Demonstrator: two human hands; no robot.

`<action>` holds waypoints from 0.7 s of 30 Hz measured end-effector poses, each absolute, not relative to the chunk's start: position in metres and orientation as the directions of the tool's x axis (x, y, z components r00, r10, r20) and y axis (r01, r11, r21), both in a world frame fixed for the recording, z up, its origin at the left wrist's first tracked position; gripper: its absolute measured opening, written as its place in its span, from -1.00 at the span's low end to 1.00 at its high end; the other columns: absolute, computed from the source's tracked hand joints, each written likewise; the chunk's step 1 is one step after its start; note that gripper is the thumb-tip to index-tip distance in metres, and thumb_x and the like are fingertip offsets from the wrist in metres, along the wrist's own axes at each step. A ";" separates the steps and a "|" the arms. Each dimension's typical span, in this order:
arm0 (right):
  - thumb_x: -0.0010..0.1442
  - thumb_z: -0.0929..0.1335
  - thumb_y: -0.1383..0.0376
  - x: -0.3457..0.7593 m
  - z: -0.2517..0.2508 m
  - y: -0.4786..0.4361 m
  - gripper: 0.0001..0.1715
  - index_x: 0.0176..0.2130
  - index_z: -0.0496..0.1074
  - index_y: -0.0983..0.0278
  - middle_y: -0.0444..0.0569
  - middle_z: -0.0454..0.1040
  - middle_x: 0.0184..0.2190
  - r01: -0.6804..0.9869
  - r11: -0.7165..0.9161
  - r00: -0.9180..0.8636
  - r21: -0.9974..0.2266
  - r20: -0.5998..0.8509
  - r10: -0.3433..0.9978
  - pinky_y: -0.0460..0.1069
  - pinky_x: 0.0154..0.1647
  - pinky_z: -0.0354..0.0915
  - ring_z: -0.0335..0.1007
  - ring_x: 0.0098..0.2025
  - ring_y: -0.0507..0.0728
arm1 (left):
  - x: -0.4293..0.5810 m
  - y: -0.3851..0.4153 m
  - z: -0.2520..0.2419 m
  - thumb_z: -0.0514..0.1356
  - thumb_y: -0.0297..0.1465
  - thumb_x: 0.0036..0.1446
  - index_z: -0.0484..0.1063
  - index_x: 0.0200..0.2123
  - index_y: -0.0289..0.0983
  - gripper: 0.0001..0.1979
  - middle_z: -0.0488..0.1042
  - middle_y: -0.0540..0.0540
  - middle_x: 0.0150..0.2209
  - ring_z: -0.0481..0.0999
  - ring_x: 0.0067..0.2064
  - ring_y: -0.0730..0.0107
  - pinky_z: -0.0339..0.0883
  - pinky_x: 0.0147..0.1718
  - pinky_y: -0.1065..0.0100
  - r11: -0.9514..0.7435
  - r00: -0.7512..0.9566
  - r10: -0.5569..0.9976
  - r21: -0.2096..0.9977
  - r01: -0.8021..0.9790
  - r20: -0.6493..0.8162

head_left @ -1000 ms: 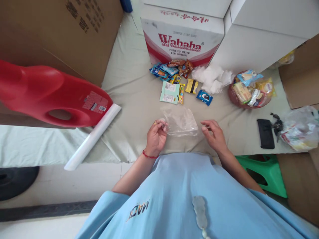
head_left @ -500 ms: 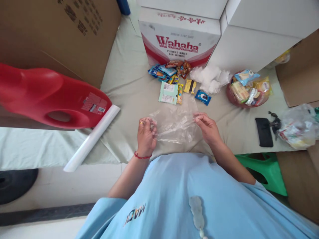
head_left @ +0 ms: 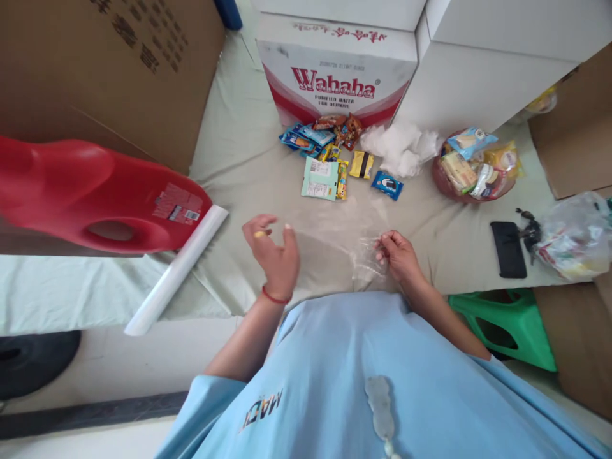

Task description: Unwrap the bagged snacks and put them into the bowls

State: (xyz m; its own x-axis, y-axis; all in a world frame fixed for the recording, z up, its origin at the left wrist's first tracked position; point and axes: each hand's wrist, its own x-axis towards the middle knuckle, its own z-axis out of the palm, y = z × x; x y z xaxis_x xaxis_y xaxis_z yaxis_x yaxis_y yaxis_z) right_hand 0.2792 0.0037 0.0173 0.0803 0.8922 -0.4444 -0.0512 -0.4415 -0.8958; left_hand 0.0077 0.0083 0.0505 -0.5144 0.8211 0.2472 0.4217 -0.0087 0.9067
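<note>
- Right hand point(head_left: 399, 256), centre-right: closed in a pinch on the near edge of clear plastic bag point(head_left: 344, 239); rest of bag flat on worktop point(head_left: 239, 159), mid-frame.
- Left hand point(head_left: 273, 252), centre-left: open, fingers spread, off the bag.
- Risk: one-point pinch on thin film, likely slip or stretch under any pull.
- Risk: film near-invisible against cloth, layers probably clinging; easy to grab both at once.
- Risk: snack packets point(head_left: 329, 159) just above, sweepable by a lifted bag.

cam: head | sits up on the person's head | looks forward and down | near the left hand point(head_left: 273, 256) and right hand point(head_left: 398, 256) | far off it sees the Wahaha box point(head_left: 335, 83) | one view
</note>
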 end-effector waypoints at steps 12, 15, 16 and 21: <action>0.37 0.34 -0.08 0.287 0.022 -0.002 -0.63 -0.28 0.34 0.13 -0.20 0.40 -0.57 0.276 -0.179 0.087 -0.944 -0.161 0.983 0.00 -0.49 0.25 0.31 -0.56 0.08 | 0.039 -0.007 0.045 0.31 -0.34 0.21 0.52 -0.21 -0.14 -0.92 0.49 -0.15 -0.18 0.43 -0.08 0.07 0.29 0.07 0.08 -0.129 -0.055 0.985 0.917 0.377 0.161; 0.42 0.30 -0.07 0.281 0.025 -0.008 -0.63 -0.28 0.34 0.13 -0.19 0.41 -0.56 0.372 -0.104 0.026 -0.922 -0.102 0.995 0.02 -0.42 0.25 0.31 -0.54 0.09 | 0.067 0.001 0.066 0.37 -0.22 0.19 0.50 -0.13 -0.16 -0.76 0.48 -0.18 -0.11 0.42 -0.01 0.04 0.28 0.11 0.08 -0.184 -0.044 0.977 0.930 0.318 0.209; 0.43 0.29 -0.06 0.278 0.025 -0.009 -0.62 -0.29 0.33 0.13 -0.19 0.40 -0.56 0.406 -0.075 0.006 -0.911 -0.079 0.997 0.03 -0.39 0.25 0.31 -0.53 0.10 | 0.078 0.005 0.071 0.40 -0.19 0.16 0.49 -0.07 -0.17 -0.68 0.47 -0.21 -0.05 0.41 0.05 -0.01 0.25 0.16 0.05 -0.210 -0.034 0.971 0.917 0.339 0.236; 0.42 0.27 0.02 0.275 0.025 -0.010 -0.66 -0.33 0.31 0.13 -0.16 0.38 -0.55 0.502 0.020 -0.031 -0.864 0.005 0.999 0.02 -0.35 0.21 0.28 -0.47 0.11 | 0.123 0.038 0.073 0.34 -0.42 0.14 0.42 0.22 -0.19 -0.45 0.34 -0.34 0.31 0.20 0.36 -0.24 -0.04 0.32 -0.14 -0.326 0.204 0.945 0.744 0.584 0.255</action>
State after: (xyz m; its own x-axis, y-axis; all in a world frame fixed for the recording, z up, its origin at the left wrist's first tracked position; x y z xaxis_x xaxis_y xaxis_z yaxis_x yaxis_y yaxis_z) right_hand 0.2754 -0.0102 0.0252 -0.0313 0.9995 0.0047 0.5024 0.0198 -0.8644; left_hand 0.1228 0.0376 0.0726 0.2039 0.9453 0.2545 0.5835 -0.3261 0.7438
